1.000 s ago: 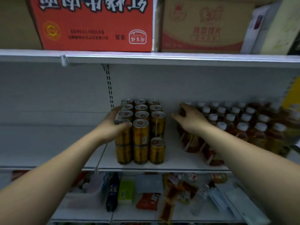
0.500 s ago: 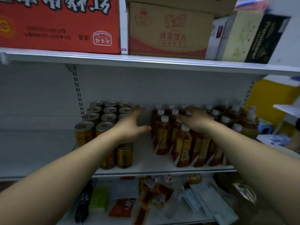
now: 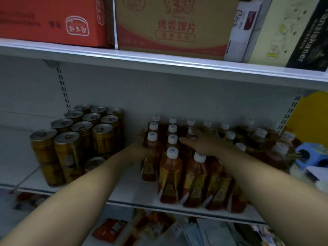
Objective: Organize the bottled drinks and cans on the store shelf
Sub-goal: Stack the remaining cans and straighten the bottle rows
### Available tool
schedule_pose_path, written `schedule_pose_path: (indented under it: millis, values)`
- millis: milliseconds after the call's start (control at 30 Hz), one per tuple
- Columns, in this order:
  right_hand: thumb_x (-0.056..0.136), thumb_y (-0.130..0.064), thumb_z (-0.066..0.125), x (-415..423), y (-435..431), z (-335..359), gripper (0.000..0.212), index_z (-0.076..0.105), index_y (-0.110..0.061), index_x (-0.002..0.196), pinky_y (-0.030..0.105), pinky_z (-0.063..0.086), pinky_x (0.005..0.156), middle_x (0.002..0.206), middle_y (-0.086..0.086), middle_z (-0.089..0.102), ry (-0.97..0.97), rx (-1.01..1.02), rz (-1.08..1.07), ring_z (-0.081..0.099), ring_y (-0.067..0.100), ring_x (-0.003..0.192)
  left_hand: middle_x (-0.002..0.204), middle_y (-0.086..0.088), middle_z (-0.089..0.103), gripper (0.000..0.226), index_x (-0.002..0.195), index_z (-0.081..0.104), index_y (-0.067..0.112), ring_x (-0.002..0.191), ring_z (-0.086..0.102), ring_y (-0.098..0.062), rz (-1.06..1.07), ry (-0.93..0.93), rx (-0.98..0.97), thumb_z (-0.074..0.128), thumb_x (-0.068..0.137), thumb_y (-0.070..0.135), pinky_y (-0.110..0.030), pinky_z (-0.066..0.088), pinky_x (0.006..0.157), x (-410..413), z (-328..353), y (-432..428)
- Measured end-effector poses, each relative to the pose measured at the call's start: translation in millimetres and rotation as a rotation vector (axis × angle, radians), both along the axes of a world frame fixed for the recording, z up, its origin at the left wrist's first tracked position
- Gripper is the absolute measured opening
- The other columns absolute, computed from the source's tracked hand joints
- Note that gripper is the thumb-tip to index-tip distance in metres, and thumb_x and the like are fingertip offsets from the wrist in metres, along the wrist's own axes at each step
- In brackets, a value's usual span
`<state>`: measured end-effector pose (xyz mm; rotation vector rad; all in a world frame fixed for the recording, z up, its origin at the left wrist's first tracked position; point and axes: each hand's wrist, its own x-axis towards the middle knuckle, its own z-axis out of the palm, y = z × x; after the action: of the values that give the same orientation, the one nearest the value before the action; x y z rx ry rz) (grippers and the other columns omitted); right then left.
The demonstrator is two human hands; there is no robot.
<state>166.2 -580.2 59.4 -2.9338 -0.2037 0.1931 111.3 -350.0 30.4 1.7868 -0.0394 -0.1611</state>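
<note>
The gold cans (image 3: pixel 78 139) stand stacked in tidy rows at the left of the shelf (image 3: pixel 131 190) and look done to me. The left hand (image 3: pixel 142 148) presses flat against the leftmost bottle, whether it grips I cannot tell, while the right hand (image 3: pixel 205 141) lies spread, fingers apart, over the caps. The bottles (image 3: pixel 179 162) beside the cans form rough rows, looser toward the right, so straightening seems left.

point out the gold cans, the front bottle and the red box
gold cans (image 3: pixel 102 137), head view, side of a front can
front bottle (image 3: pixel 170 176), head view, label on its body
red box (image 3: pixel 53 20), head view, front face
</note>
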Motion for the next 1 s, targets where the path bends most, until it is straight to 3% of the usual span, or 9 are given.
schedule_pose_path:
  millis: [100, 300, 367, 467, 533, 633, 767, 900, 1000]
  values:
    - [0.049, -0.1, 0.016, 4.8, -2.6, -0.7, 0.116, -0.001, -0.046, 0.15, 0.06, 0.005, 0.114, 0.163, 0.0, -0.004, 0.013, -0.045, 0.017, -0.006, 0.039, 0.146, 0.119, -0.005, 0.065, 0.1, 0.136, 0.037, 0.028, 0.107, 0.064, -0.023, -0.019, 0.017, -0.056, 0.082, 0.048, 0.012, -0.044, 0.055, 0.085, 15.3, -14.9, 4.5]
    - [0.037, -0.107, 0.002, 11.1, 4.3, -8.3, 0.135, 0.007, -0.037, 0.152, 0.057, 0.008, 0.115, 0.162, -0.007, 0.009, -0.028, -0.065, 0.059, 0.006, 0.031, 0.148, 0.122, -0.002, 0.065, 0.099, 0.138, 0.039, 0.027, 0.111, 0.063, -0.02, -0.072, -0.005, -0.051, 0.084, 0.05, 0.017, -0.045, 0.054, 0.089, 18.9, -20.7, 6.2]
    - [0.042, -0.106, 0.004, 10.1, 3.0, -8.0, 0.126, 0.022, -0.04, 0.148, 0.056, 0.015, 0.112, 0.159, -0.007, 0.022, -0.075, -0.033, 0.057, 0.017, 0.032, 0.146, 0.125, -0.001, 0.063, 0.098, 0.137, 0.039, 0.029, 0.114, 0.061, -0.021, -0.061, -0.04, -0.056, 0.085, 0.052, 0.018, -0.049, 0.051, 0.093, 16.4, -22.4, 7.6]
    - [0.068, -0.093, 0.023, -5.5, -1.4, 1.6, 0.094, 0.039, -0.036, 0.141, 0.053, 0.026, 0.11, 0.151, -0.005, 0.038, -0.096, 0.121, 0.043, 0.031, 0.033, 0.14, 0.125, -0.004, 0.062, 0.097, 0.137, 0.039, 0.024, 0.113, 0.062, -0.022, -0.036, -0.092, -0.078, 0.086, 0.052, 0.019, -0.05, 0.051, 0.093, 12.3, -25.2, 7.9]
    - [0.079, -0.08, 0.032, -18.6, -4.6, 9.8, 0.079, 0.041, -0.034, 0.142, 0.048, 0.031, 0.11, 0.151, -0.003, 0.04, -0.113, 0.181, 0.046, 0.036, 0.029, 0.137, 0.124, -0.003, 0.063, 0.093, 0.136, 0.04, 0.023, 0.11, 0.063, -0.017, -0.03, -0.112, -0.095, 0.084, 0.055, 0.015, -0.04, 0.055, 0.088, 7.0, -24.5, 6.6]
    - [0.085, -0.074, 0.034, -32.5, -9.1, 18.3, 0.063, 0.046, -0.039, 0.137, 0.046, 0.035, 0.107, 0.146, 0.001, 0.045, -0.074, 0.084, 0.084, 0.042, 0.028, 0.131, 0.122, 0.005, 0.062, 0.093, 0.134, 0.038, 0.031, 0.109, 0.062, -0.01, -0.078, -0.11, -0.099, 0.084, 0.054, 0.018, -0.03, 0.054, 0.085, 2.4, -24.9, 7.0]
    - [0.064, -0.094, 0.022, -38.1, -22.2, 5.7, 0.091, 0.025, -0.051, 0.144, 0.051, 0.029, 0.109, 0.155, -0.002, 0.031, -0.004, -0.001, 0.028, 0.031, 0.031, 0.138, 0.132, 0.002, 0.055, 0.107, 0.141, 0.028, 0.032, 0.118, 0.055, -0.016, 0.026, -0.073, -0.109, 0.084, 0.049, 0.034, -0.039, 0.046, 0.098, -10.4, -31.3, 1.5]
    - [0.075, -0.086, 0.022, -45.6, -20.7, -0.9, 0.083, 0.026, -0.043, 0.146, 0.052, 0.03, 0.108, 0.155, -0.003, 0.03, -0.098, 0.03, 0.048, 0.029, 0.03, 0.139, 0.13, 0.008, 0.053, 0.078, 0.14, 0.031, 0.025, 0.11, 0.055, 0.006, 0.171, -0.253, -0.139, 0.075, 0.077, 0.029, -0.018, 0.048, 0.09, -40.1, -54.4, -22.6]
    - [0.075, -0.085, 0.019, -47.1, -24.2, 1.7, 0.083, 0.034, -0.041, 0.144, 0.049, 0.033, 0.106, 0.15, -0.004, 0.038, -0.136, 0.045, 0.109, 0.036, 0.027, 0.135, 0.14, 0.007, 0.047, 0.089, 0.142, 0.026, 0.037, 0.126, 0.049, -0.004, 0.238, -0.327, -0.125, 0.073, 0.069, 0.053, -0.036, 0.043, 0.104, -52.0, -70.5, -30.5]
